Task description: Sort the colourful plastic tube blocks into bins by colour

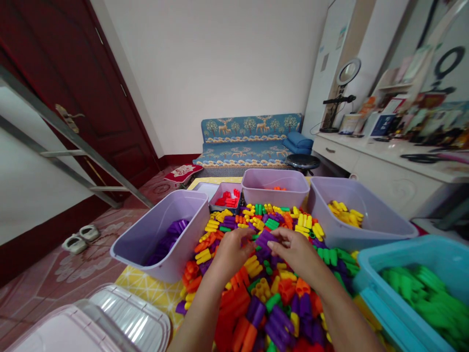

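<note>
A purple plastic tube block (265,240) is pinched between the thumb and fingers of my right hand (295,248), just above the middle of the pile. Close beside it on the left, my left hand (234,248) has its fingers curled inward; what they hold, if anything, is hidden. Under both hands spreads a mixed heap of joined tube blocks (262,291) in purple, yellow, orange, red and green. My forearms cover parts of the heap.
A lilac bin (200,232) with purple blocks stands left. Behind are a small tray (216,208) of red blocks and a lilac bin (274,196) with orange ones. Right are a lilac bin (337,238) with yellow blocks and a teal bin (381,296) with green. Lids (137,313) lie front left.
</note>
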{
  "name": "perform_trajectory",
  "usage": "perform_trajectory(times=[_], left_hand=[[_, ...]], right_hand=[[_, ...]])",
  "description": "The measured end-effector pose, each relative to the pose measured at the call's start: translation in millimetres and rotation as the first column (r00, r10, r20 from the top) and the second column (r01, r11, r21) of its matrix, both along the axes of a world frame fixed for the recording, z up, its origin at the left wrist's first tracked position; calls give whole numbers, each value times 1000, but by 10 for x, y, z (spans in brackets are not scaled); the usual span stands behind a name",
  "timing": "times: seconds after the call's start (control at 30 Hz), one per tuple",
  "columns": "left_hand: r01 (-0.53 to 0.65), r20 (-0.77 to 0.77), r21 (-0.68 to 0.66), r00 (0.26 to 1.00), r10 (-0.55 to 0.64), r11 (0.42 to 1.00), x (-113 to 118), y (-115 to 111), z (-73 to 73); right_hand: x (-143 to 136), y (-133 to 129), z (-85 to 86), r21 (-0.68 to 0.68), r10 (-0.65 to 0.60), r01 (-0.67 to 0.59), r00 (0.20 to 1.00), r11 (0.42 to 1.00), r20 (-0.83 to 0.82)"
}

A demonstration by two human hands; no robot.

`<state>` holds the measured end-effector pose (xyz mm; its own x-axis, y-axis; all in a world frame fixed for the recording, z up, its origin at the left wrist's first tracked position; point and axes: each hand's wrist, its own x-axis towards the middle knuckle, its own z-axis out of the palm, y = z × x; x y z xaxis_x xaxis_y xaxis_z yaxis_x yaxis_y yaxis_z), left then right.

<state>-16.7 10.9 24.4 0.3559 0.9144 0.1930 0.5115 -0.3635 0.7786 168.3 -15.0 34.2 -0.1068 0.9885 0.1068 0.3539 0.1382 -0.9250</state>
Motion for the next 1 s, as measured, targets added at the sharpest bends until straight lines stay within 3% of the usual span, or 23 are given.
perform_trajectory(times=[0.13, 0.23, 0.4, 0.47, 0.53, 0.57, 0.63, 0.7, 0.77, 0.87, 1.0], left_hand=[[16, -255, 14, 967, -12, 1000, -81, -12, -52], [56, -234, 6, 971, -53, 998, -67, -46, -37], [111, 99, -30, 989, -107, 993, 32, -73, 44], [88, 276, -104, 959, -56, 991, 51, -59, 88], [-11, 509, -196, 854, 111, 981, 38, -36, 152], [-77, 632, -234, 745, 212, 969, 15, -24, 194], [-199, 833, -286, 432, 346, 937, -62, -4, 300], [-248, 927, -309, 139, 349, 918, -172, 3, 418], [-262, 943, -324, -16, 331, 909, -288, -5, 530], [-263, 957, -289, -80, 278, 920, -412, -38, 649], [-330, 987, -156, -8, 162, 931, -471, -87, 715]], right_hand=[[41, 31, -136, 13, 41, -47, 959, 999, 282], [-14, 33, -182, 52, -12, -5, 946, 999, 324], [-197, 10, -128, 52, 6, -5, 1000, 999, -17], [-225, 13, -96, 25, -10, 15, 984, 1000, -177], [-206, 25, -71, 19, -57, 64, 966, 998, -253], [-184, 31, -60, 22, -81, 89, 962, 996, -259], [-132, 40, -41, 23, -121, 131, 961, 991, -249], [-95, 38, -20, 24, -138, 148, 960, 989, -245], [-89, 24, 5, 24, -141, 152, 956, 988, -256], [-126, -9, 48, 23, -146, 158, 951, 987, -274], [-169, -36, 78, 36, -151, 168, 947, 985, -283]])
